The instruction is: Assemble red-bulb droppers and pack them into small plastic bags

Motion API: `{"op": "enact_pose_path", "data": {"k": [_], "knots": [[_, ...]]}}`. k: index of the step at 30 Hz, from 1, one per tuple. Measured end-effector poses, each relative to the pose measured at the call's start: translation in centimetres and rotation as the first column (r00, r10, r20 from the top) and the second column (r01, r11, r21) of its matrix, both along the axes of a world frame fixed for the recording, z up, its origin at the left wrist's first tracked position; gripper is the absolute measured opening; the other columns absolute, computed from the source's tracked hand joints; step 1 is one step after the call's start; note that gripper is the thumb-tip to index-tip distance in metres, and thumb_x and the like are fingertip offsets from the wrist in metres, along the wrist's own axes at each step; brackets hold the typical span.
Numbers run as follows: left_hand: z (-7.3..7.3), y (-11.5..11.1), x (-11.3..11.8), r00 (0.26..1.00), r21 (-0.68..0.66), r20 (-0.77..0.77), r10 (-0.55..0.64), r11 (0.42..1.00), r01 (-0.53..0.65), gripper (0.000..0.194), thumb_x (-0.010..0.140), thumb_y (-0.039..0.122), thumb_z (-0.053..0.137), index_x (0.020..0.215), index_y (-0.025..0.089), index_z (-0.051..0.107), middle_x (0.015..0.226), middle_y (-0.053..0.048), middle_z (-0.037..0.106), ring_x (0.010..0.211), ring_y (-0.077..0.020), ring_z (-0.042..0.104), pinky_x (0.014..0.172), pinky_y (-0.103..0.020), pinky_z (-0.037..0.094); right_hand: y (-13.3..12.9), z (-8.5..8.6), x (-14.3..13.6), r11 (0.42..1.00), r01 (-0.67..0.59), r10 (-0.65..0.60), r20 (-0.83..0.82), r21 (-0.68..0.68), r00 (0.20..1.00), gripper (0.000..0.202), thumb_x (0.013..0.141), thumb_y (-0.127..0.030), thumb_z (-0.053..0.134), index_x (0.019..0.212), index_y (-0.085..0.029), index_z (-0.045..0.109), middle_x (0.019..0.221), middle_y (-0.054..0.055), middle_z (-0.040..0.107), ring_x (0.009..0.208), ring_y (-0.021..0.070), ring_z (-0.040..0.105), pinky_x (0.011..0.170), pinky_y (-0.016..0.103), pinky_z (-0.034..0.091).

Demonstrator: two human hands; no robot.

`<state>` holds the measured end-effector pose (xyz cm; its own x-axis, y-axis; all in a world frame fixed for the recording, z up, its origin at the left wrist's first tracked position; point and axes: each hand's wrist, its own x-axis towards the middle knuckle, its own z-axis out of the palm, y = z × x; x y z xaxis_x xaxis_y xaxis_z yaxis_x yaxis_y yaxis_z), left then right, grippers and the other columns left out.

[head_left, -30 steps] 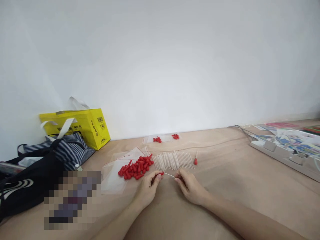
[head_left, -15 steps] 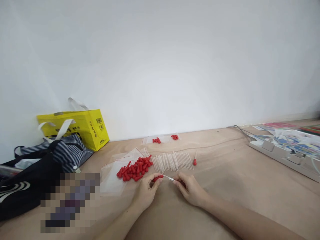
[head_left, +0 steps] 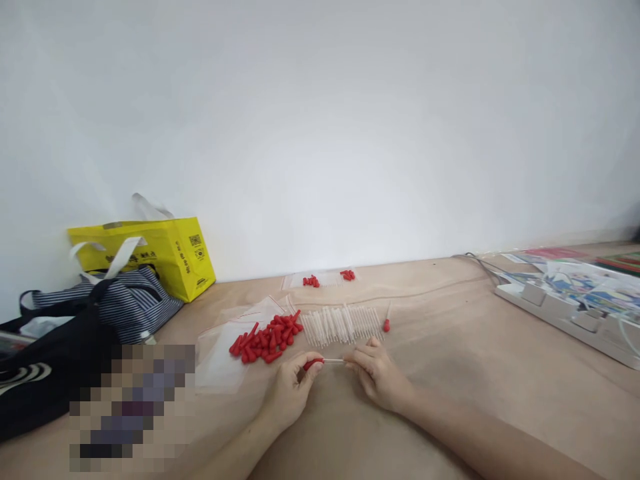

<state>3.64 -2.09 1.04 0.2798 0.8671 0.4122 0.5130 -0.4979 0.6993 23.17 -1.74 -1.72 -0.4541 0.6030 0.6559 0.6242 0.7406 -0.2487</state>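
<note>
Pinched in my left hand [head_left: 293,387] is a red rubber dropper bulb [head_left: 313,364]. A thin clear dropper tube [head_left: 334,361] runs level from the bulb's mouth to the fingers of my right hand [head_left: 377,377], closed on its other end. How deep the tube sits in the bulb, I cannot tell. Beyond my left hand lies a heap of loose red bulbs [head_left: 270,340]. A row of clear tubes [head_left: 343,325] is laid side by side beyond my right hand. At the row's right end lies a tube with a red bulb on it [head_left: 387,325].
Clear plastic bags [head_left: 220,363] lie beside and under the heap. Near the wall is another bag with bulbs and tubes [head_left: 327,280]. Left stand a yellow bag [head_left: 190,257], a striped bag [head_left: 135,303] and a black bag [head_left: 55,373]. A white power strip [head_left: 565,320] lies right.
The tube, slanted and bent-looking at the bulb before, is now straight in line with it. My right fingers have shifted slightly along the tube. The camera view has moved a little.
</note>
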Motion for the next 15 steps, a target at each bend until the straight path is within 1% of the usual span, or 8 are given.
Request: {"op": "enact_pose_path", "data": {"k": [3,7,11,15], "knots": [[0.1,0.0,0.0,1.000,0.009,-0.015,0.003,1.000,-0.003,0.021,0.079,0.031,0.047,0.077,0.018,0.064,0.074,-0.001,0.067,0.070,-0.0166,0.060,0.065,-0.024,0.047,0.2,0.2,0.1,0.998,0.032,-0.035,0.070,0.055,0.997,0.023,0.083,-0.012,0.035,0.080,-0.016,0.057,0.064,0.002,0.054,0.058,0.0123,0.042,0.061,0.027,0.023],[-0.1,0.1,-0.1,0.999,0.039,-0.044,0.017,0.999,-0.015,0.021,0.078,0.030,0.047,0.076,0.018,0.064,0.074,-0.002,0.067,0.072,-0.0171,0.061,0.068,-0.026,0.046,0.2,0.6,0.1,0.998,0.051,-0.055,0.122,0.034,0.991,0.022,0.080,-0.010,0.037,0.081,-0.017,0.058,0.065,0.002,0.054,0.059,0.0118,0.042,0.060,0.027,0.020],[-0.1,0.0,-0.2,0.994,0.069,-0.107,0.002,0.998,0.005,0.020,0.078,0.031,0.047,0.074,0.019,0.063,0.075,-0.002,0.067,0.073,-0.0184,0.060,0.071,-0.030,0.044,0.0,1.1,0.1,0.998,0.037,-0.030,0.144,-0.045,0.989,0.019,0.078,-0.011,0.038,0.077,-0.018,0.056,0.066,0.001,0.056,0.059,0.0114,0.043,0.061,0.027,0.019],[0.1,-0.2,-0.1,0.989,0.074,-0.150,-0.019,0.997,0.030,0.020,0.079,0.030,0.046,0.073,0.021,0.063,0.072,-0.001,0.067,0.072,-0.0185,0.059,0.080,-0.035,0.040,-0.3,1.7,0.1,0.978,0.008,0.014,0.103,-0.210,0.995,0.017,0.080,-0.015,0.038,0.073,-0.019,0.054,0.066,-0.001,0.059,0.058,0.0103,0.046,0.063,0.026,0.022]]}}
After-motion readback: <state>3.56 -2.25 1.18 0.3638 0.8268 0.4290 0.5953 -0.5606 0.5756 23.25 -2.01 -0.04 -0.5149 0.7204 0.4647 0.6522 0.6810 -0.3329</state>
